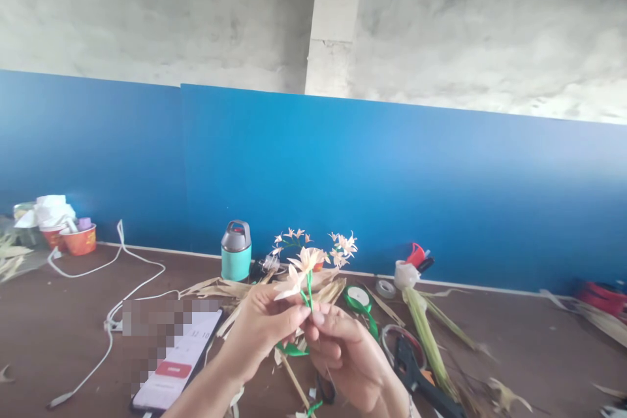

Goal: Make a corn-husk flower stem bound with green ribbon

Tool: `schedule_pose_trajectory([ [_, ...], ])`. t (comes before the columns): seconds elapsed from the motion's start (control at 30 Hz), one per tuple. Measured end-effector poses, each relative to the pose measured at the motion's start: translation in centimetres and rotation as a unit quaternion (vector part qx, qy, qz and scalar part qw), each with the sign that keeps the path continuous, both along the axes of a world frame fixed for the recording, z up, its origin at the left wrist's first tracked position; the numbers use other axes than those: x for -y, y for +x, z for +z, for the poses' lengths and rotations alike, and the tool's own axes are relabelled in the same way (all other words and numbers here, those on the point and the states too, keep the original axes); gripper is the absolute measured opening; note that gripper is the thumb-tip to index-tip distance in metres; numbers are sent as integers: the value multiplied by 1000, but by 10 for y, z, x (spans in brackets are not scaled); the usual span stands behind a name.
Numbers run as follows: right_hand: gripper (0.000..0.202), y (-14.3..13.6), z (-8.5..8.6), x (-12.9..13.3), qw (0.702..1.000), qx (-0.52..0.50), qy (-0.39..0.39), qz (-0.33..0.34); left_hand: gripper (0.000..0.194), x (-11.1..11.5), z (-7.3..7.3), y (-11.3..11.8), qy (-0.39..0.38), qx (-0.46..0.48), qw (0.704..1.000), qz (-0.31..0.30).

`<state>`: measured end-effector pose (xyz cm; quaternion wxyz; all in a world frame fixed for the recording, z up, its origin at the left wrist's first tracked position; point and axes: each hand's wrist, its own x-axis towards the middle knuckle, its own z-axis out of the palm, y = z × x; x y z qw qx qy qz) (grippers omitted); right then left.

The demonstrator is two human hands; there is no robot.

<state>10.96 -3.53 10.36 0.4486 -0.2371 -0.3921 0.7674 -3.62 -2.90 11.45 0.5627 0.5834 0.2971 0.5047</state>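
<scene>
Between my hands I hold up a small spray of cream artificial flowers [307,261] with green-wrapped stems. My left hand [267,323] pinches the stems from the left, thumb and fingertips just under the blossoms. From the other side my right hand [345,346] grips the same stems, its thumb meeting the left one and its other fingers curled below. A thin wire-like end hangs beneath the right fingers. Behind the spray stand more pale flowers [343,247], partly hidden by it. A roll of green tape [358,299] lies on the table beyond my right hand.
A phone [179,366] lies left of my hands, beside a white cable [110,339]. A teal flask [236,255] stands near the blue partition [392,183]. To the right lie a black glue gun [416,372] and dried husk strips [428,339]. Red cups [81,240] stand far left.
</scene>
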Motion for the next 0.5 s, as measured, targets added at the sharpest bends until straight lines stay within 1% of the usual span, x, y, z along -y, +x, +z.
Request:
schedule_pose_trajectory([
  [0.17, 25, -6, 2, 4, 994, 16, 49, -101, 19, 2, 1, 2, 29, -41, 996, 72],
  [0.27, 24, -9, -1, 6, 983, 29, 73, -168, 18, 3, -2, 5, 33, -32, 991, 122],
  [0.4, 24, -12, -6, 7, 964, 63, 111, -233, 17, 8, -7, 13, 23, -9, 987, 158],
  [0.5, 25, -14, -8, 6, 946, 86, 141, -279, 15, 11, -9, 16, 46, -2, 983, 179],
])
